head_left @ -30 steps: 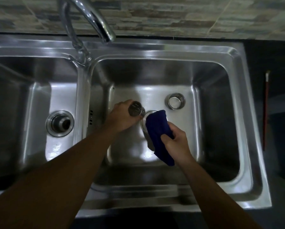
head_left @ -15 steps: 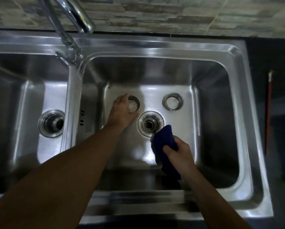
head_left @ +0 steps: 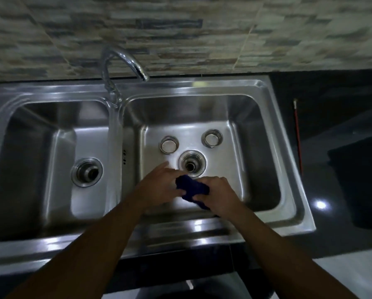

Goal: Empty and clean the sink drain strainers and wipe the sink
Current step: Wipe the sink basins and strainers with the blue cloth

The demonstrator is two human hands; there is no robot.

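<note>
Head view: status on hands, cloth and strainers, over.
Right hand grips blue cloth; left hand touches it, grip unclear. Left strainer and right strainer loose on right basin floor. Drain open, unobstructed.

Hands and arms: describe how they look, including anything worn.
Left hand and right hand are bare, no gloves. Forearms are uncovered to the frame's edge: no sleeves, watch or bracelet. Too dim and blurred to tell rings.

tiled wall (head_left: 180,29), red rod (head_left: 297,134), dark counter (head_left: 331,93)
</note>
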